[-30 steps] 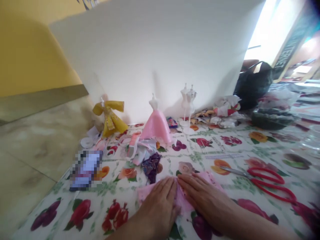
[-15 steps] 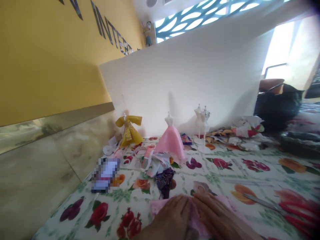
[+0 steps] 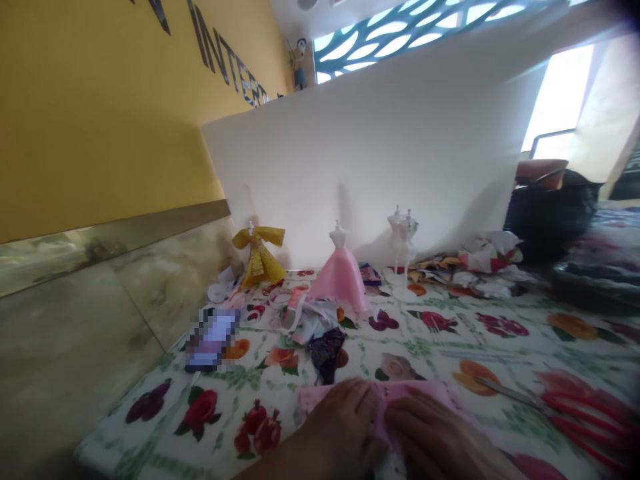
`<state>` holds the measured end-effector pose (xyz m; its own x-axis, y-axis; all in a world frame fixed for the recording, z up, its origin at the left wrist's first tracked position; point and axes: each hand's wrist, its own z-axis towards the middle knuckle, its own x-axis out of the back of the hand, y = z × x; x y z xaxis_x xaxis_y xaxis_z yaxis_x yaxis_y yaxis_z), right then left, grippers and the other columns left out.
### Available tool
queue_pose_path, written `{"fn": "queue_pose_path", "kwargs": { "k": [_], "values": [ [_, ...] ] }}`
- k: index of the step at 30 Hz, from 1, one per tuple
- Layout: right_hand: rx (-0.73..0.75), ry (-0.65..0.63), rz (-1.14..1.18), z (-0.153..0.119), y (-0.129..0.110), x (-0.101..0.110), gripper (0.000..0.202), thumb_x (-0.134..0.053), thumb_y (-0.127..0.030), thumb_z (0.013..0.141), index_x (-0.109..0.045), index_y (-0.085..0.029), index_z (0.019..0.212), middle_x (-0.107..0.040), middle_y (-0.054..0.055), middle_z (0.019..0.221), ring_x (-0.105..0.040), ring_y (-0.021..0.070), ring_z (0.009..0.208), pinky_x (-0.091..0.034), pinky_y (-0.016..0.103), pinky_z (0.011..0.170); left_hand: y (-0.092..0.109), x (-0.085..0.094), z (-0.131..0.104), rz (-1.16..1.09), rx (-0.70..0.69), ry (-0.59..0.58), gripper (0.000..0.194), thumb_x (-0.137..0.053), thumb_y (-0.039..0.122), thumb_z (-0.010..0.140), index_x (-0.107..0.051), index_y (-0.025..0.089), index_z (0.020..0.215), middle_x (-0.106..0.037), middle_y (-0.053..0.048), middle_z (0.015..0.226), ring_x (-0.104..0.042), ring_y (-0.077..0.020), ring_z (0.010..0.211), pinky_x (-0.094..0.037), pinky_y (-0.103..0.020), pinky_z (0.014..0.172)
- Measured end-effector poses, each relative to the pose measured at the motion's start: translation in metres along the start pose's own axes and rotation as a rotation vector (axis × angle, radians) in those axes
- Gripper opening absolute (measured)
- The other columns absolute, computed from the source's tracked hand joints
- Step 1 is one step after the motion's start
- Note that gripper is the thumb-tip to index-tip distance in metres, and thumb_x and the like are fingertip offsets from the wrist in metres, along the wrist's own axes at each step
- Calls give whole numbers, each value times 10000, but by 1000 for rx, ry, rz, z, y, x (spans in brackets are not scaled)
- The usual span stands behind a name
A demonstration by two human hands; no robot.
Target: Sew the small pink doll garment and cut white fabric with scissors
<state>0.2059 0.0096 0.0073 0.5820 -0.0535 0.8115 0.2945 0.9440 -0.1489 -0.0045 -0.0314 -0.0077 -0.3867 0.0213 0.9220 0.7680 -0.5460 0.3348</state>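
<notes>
A piece of pink fabric (image 3: 415, 389) lies on the fruit-patterned tablecloth at the bottom centre, its far edge showing beyond both hands. My left hand (image 3: 345, 427) rests on its left part, fingers together and curled down onto the cloth. Just to the right, my right hand (image 3: 430, 427) presses on the same fabric with its fingers together. The fingertips of both hands come close to each other over the middle of the cloth. Whether either hand pinches the fabric is partly hidden. Red-handled scissors (image 3: 545, 407) lie to the right, blades pointing left.
Dark and pale fabric scraps (image 3: 325, 343) lie beyond the hands. Behind stand a pink-skirted dress form (image 3: 340, 280), a yellow-dressed one (image 3: 260, 260) and bare white forms (image 3: 403, 240). A phone (image 3: 213, 340) is at left, a black bag (image 3: 545, 213) at right.
The view has shifted slightly. My right hand's fingers have drawn back and curled more, and more of the pink fabric's far edge shows. My left hand stays on the fabric.
</notes>
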Motion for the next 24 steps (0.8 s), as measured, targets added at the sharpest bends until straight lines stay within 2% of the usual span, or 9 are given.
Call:
{"fn": "queue_pose_path", "kwargs": {
  "k": [3,8,10,12,14,18,19,21,24],
  "values": [
    [43,48,-33,-3,3,-1,265,-442,-97,848,-655,-221,942,-728,65,928,-696,204,815,-597,293,729,4,7,-1,-22,31,10,552,-527,310,922,-405,128,1428,-485,-145,1452,-448,-260,1338,-360,-419,1154],
    [-80,48,-4,-10,11,-4,315,-451,-132,918,-575,-224,1192,-696,80,1123,-682,209,1011,-605,296,806,8,26,-3,6,59,2,586,-487,394,949,-396,121,1460,-424,-160,1505,-379,-282,1398,-343,-446,1164],
    [-101,40,40,-12,13,-4,335,-450,-141,925,-554,-229,1231,-683,81,1150,-664,214,1063,-598,314,848,6,38,-2,16,49,23,556,-481,395,953,-431,131,1440,-434,-155,1497,-384,-279,1395,-351,-453,1158],
    [-97,49,77,-14,13,-2,348,-454,-138,923,-551,-229,1244,-666,81,1182,-637,214,1118,-580,324,904,1,56,1,27,48,93,504,-475,377,959,-475,137,1403,-470,-155,1467,-410,-278,1375,-380,-470,1136],
    [-86,65,95,-15,12,0,364,-473,-143,920,-542,-225,1268,-643,83,1222,-608,208,1164,-553,328,961,-6,78,9,22,95,245,438,-462,371,972,-511,183,1365,-519,-125,1427,-452,-263,1342,-402,-469,1114],
    [-135,40,104,-18,10,4,382,-470,-130,927,-535,-210,1295,-606,96,1273,-573,199,1209,-513,338,1020,-23,121,36,-50,102,540,288,-470,330,969,-637,209,1170,-663,-79,1199,-588,-225,1169,-454,-378,1042],
    [-145,36,109,-18,9,4,382,-465,-123,929,-541,-204,1294,-607,100,1274,-567,202,1217,-508,339,1026,-27,128,43,-70,122,576,277,-467,329,970,-651,202,1134,-677,-72,1160,-611,-218,1126,-470,-360,1013],
    [-137,47,128,-16,8,6,362,-452,-118,933,-566,-189,1269,-620,107,1258,-566,212,1218,-504,347,1027,-32,134,57,-85,134,614,268,-483,329,959,-664,184,1093,-691,-70,1112,-634,-215,1064,-491,-342,965],
    [-127,49,153,-12,8,8,309,-434,-124,943,-617,-173,1187,-652,115,1189,-607,226,1140,-505,403,1008,-34,129,73,-52,119,593,245,-508,316,947,-673,186,1075,-691,-71,1119,-633,-220,1072,-482,-347,975]
  ]
}}
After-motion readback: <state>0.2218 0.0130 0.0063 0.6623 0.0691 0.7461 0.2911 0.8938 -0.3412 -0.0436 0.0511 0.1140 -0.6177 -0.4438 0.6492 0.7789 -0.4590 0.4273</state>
